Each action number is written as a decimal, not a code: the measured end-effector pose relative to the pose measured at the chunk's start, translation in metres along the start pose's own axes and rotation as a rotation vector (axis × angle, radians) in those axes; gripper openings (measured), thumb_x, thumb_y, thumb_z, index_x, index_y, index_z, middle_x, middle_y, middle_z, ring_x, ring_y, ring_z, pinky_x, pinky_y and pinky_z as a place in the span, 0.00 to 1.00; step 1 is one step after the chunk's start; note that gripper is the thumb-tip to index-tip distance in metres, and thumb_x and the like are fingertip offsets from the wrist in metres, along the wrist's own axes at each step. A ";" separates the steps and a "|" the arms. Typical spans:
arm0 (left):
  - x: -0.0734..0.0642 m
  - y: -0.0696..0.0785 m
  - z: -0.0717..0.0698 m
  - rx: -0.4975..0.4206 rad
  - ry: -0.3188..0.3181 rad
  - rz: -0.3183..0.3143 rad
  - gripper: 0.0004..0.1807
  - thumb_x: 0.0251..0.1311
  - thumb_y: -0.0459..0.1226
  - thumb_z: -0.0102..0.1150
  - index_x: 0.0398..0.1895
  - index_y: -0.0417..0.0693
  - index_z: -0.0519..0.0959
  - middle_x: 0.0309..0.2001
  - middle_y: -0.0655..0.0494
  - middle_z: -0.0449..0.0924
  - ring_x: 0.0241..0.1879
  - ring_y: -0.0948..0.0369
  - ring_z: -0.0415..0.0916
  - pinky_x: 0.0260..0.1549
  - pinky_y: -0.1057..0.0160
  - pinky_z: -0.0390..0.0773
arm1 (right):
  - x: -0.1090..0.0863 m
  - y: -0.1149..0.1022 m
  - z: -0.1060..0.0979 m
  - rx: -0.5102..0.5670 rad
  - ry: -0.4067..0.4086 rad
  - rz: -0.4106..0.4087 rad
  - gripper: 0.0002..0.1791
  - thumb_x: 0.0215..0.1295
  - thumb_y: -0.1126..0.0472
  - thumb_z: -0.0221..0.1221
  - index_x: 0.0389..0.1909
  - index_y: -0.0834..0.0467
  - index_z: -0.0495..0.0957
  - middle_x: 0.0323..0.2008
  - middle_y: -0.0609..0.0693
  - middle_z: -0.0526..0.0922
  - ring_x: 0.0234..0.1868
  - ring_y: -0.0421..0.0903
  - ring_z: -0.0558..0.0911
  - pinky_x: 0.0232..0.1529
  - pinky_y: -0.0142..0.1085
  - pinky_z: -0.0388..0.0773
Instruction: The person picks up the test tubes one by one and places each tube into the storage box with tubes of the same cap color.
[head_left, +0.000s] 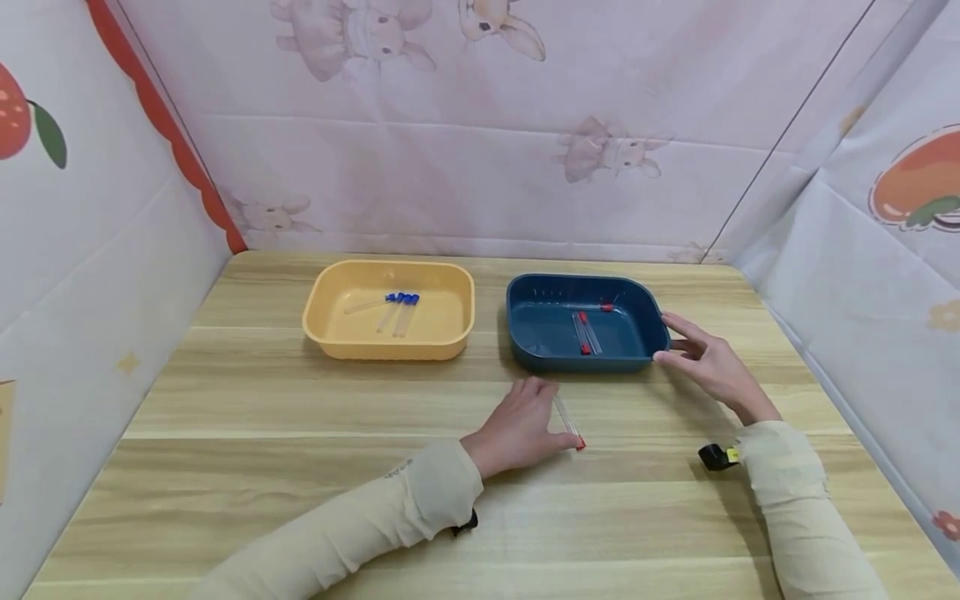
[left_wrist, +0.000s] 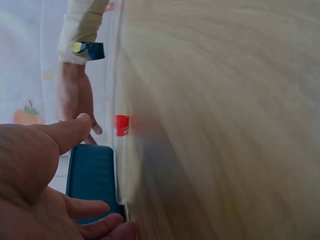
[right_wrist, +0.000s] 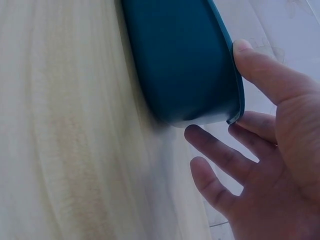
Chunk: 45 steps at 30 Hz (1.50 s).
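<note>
A clear tube with a red cap (head_left: 567,417) lies on the table in front of the dark blue bin (head_left: 577,364). My left hand (head_left: 521,425) is over it, thumb near the red cap and fingers toward the other end. The left wrist view shows the thumb and fingers spread apart, with the red-capped tube (left_wrist: 121,165) just beyond them. At the bin's right end is my right hand (head_left: 708,362). Its thumb (right_wrist: 250,57) touches the rim, the index finger rests at the bin's edge, and the other fingers are spread beneath.
Inside the blue bin are a few red-capped tubes (head_left: 587,333). To its left stands a yellow bin (head_left: 386,352) with several blue-capped tubes (head_left: 401,312). The wooden table (head_left: 300,450) meets printed fabric walls (head_left: 465,192) at the back and sides.
</note>
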<state>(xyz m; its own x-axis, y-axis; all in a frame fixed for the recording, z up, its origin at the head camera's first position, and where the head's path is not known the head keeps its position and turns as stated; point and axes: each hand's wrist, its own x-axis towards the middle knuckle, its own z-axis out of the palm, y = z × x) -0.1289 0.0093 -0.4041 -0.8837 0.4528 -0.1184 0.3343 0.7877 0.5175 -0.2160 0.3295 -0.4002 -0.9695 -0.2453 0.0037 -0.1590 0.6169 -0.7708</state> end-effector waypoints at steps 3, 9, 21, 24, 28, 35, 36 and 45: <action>0.001 0.003 0.003 0.019 0.001 -0.022 0.49 0.48 0.64 0.59 0.66 0.41 0.63 0.62 0.49 0.61 0.60 0.54 0.57 0.60 0.58 0.61 | -0.001 -0.001 0.000 0.004 -0.001 0.000 0.39 0.59 0.48 0.62 0.70 0.46 0.58 0.69 0.45 0.57 0.56 0.50 0.73 0.44 0.18 0.70; 0.002 0.008 0.007 0.076 0.005 -0.054 0.53 0.44 0.68 0.59 0.66 0.41 0.63 0.62 0.49 0.60 0.59 0.54 0.56 0.60 0.57 0.60 | -0.001 -0.002 0.000 -0.004 -0.008 0.013 0.40 0.58 0.47 0.62 0.70 0.44 0.57 0.69 0.43 0.57 0.56 0.49 0.73 0.44 0.18 0.69; 0.002 0.014 0.012 0.146 0.013 -0.076 0.57 0.38 0.71 0.59 0.65 0.40 0.61 0.61 0.49 0.60 0.57 0.54 0.55 0.58 0.56 0.61 | -0.001 -0.002 -0.002 -0.023 -0.005 0.014 0.40 0.58 0.46 0.62 0.70 0.45 0.56 0.69 0.44 0.57 0.57 0.49 0.73 0.44 0.18 0.70; 0.003 0.014 0.013 0.163 0.020 -0.070 0.58 0.37 0.71 0.59 0.65 0.41 0.62 0.61 0.49 0.60 0.57 0.55 0.55 0.58 0.56 0.61 | 0.000 -0.002 -0.002 -0.026 -0.006 0.020 0.40 0.58 0.46 0.62 0.70 0.45 0.56 0.69 0.44 0.57 0.57 0.49 0.73 0.44 0.19 0.70; 0.004 0.014 0.015 0.172 0.027 -0.071 0.58 0.36 0.72 0.59 0.65 0.41 0.61 0.61 0.50 0.59 0.57 0.55 0.54 0.58 0.56 0.61 | 0.001 -0.002 -0.002 -0.036 -0.007 0.032 0.40 0.58 0.45 0.62 0.70 0.43 0.56 0.69 0.44 0.58 0.57 0.49 0.72 0.44 0.19 0.70; 0.006 0.014 0.017 0.206 0.052 -0.066 0.59 0.34 0.73 0.59 0.64 0.40 0.62 0.60 0.49 0.60 0.55 0.54 0.55 0.57 0.56 0.62 | 0.000 -0.002 -0.002 -0.040 -0.009 0.030 0.40 0.58 0.45 0.62 0.70 0.43 0.57 0.69 0.44 0.58 0.57 0.49 0.73 0.44 0.19 0.69; 0.006 0.014 0.017 0.213 0.058 -0.065 0.59 0.34 0.73 0.59 0.64 0.40 0.62 0.59 0.49 0.60 0.55 0.54 0.55 0.56 0.56 0.62 | 0.000 -0.002 -0.002 -0.040 -0.009 0.028 0.40 0.58 0.45 0.62 0.70 0.43 0.57 0.69 0.44 0.58 0.57 0.49 0.73 0.44 0.19 0.69; 0.011 0.013 0.019 0.265 0.082 -0.072 0.58 0.33 0.72 0.60 0.63 0.41 0.64 0.59 0.49 0.60 0.56 0.54 0.55 0.54 0.57 0.63 | 0.001 -0.001 -0.002 -0.031 -0.009 0.022 0.40 0.58 0.46 0.62 0.70 0.45 0.56 0.69 0.45 0.58 0.57 0.49 0.73 0.44 0.19 0.70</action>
<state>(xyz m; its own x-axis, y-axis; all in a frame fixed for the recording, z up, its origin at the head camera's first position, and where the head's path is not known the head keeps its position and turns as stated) -0.1280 0.0326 -0.4142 -0.9281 0.3653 -0.0724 0.3344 0.9031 0.2694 -0.2169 0.3304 -0.3982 -0.9712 -0.2375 -0.0188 -0.1432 0.6452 -0.7505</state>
